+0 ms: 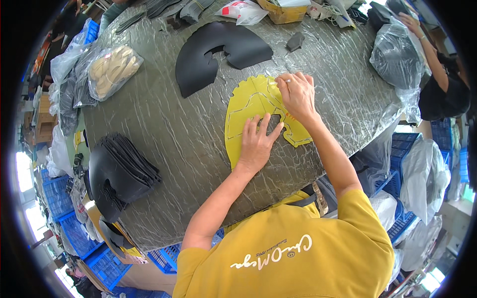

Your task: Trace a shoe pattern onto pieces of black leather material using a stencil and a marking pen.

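Observation:
A yellow curved template [252, 103] with a scalloped far edge and dashed slots lies flat on the table in front of me. My left hand [257, 144] rests on its near part, fingers spread beside the notch. Over the far right part, my right hand [298, 94] is closed in a pinch around a slim, pale pen [276, 83], mostly hidden by the fingers. Whether something lies under the template I cannot tell. Just beyond it sits a black curved piece [196, 57] with a similar notch. A small dark scrap [295, 41] lies to its right.
A stack of black curved pieces [119, 171] stands at the table's left edge. Bagged beige pieces [114, 72] lie at the far left. A yellow box [283, 14] is at the back. At the far right, another person's arm [432, 59] reaches over a plastic-wrapped bundle [397, 54].

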A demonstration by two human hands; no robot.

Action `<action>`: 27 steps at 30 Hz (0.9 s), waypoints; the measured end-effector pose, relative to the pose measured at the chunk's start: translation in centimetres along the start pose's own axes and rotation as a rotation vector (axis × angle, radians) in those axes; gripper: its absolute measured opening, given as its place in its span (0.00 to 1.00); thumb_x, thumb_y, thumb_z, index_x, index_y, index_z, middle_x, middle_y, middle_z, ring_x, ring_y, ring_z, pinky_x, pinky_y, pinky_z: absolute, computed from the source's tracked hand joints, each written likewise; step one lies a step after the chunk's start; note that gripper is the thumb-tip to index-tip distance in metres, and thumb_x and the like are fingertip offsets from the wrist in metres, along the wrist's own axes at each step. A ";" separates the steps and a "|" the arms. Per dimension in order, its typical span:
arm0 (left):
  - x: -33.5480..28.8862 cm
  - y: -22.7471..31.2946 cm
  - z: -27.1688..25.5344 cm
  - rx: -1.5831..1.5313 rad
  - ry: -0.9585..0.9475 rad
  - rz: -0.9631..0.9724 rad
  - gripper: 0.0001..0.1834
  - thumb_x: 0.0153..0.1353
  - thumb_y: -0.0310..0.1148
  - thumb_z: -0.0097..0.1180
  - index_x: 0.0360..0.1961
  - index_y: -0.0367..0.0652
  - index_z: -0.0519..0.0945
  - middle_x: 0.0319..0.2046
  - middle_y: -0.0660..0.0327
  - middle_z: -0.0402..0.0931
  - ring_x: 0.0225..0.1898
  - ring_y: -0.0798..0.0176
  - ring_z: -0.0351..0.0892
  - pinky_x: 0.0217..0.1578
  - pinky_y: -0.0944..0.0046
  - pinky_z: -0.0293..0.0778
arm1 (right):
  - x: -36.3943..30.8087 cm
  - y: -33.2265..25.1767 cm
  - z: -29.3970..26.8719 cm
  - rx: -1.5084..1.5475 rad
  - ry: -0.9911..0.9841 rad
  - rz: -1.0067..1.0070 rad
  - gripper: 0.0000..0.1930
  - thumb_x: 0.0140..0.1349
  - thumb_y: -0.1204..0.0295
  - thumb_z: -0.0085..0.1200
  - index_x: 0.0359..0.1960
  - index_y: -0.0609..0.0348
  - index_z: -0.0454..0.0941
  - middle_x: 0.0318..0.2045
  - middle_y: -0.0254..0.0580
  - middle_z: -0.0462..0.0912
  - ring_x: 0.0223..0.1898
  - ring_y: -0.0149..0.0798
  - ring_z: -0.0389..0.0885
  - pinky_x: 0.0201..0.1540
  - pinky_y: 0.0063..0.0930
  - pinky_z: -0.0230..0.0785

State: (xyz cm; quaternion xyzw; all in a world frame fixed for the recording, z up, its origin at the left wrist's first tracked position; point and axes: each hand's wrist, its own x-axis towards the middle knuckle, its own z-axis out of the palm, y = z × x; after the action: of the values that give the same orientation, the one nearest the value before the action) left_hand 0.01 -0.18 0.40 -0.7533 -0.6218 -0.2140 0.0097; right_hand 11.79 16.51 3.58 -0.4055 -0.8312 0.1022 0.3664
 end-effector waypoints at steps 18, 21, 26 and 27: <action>0.0 0.1 0.0 -0.005 0.004 -0.001 0.25 0.62 0.26 0.53 0.61 0.58 0.79 0.62 0.51 0.70 0.61 0.42 0.70 0.64 0.40 0.65 | -1.1 -0.9 -1.3 0.028 -0.017 -0.029 0.04 0.65 0.71 0.57 0.31 0.52 0.82 0.27 0.33 0.84 0.34 0.41 0.80 0.48 0.40 0.65; 0.0 0.1 0.0 -0.009 0.004 -0.003 0.25 0.62 0.26 0.53 0.61 0.58 0.79 0.61 0.51 0.70 0.61 0.42 0.70 0.64 0.40 0.65 | -1.5 -0.9 -1.8 0.036 -0.022 -0.009 0.04 0.64 0.72 0.57 0.31 0.52 0.82 0.28 0.33 0.84 0.34 0.41 0.80 0.48 0.40 0.66; 0.0 0.1 0.1 0.005 0.019 0.005 0.26 0.62 0.26 0.54 0.61 0.59 0.79 0.62 0.51 0.70 0.61 0.41 0.70 0.64 0.40 0.66 | -2.4 -0.6 -2.5 0.029 0.000 0.000 0.04 0.64 0.72 0.57 0.31 0.52 0.81 0.28 0.31 0.84 0.34 0.40 0.80 0.49 0.39 0.66; -0.1 0.0 0.1 0.004 0.017 0.006 0.26 0.62 0.26 0.54 0.61 0.59 0.79 0.62 0.51 0.70 0.61 0.41 0.70 0.64 0.40 0.66 | -2.5 -0.6 -2.7 0.028 0.000 0.002 0.04 0.64 0.72 0.57 0.31 0.52 0.81 0.28 0.31 0.84 0.34 0.40 0.80 0.49 0.39 0.66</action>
State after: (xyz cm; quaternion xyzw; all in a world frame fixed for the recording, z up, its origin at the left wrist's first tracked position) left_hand 0.09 -0.21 0.27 -0.7534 -0.6198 -0.2191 0.0173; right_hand 14.29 13.94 4.43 -0.4013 -0.8292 0.1142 0.3720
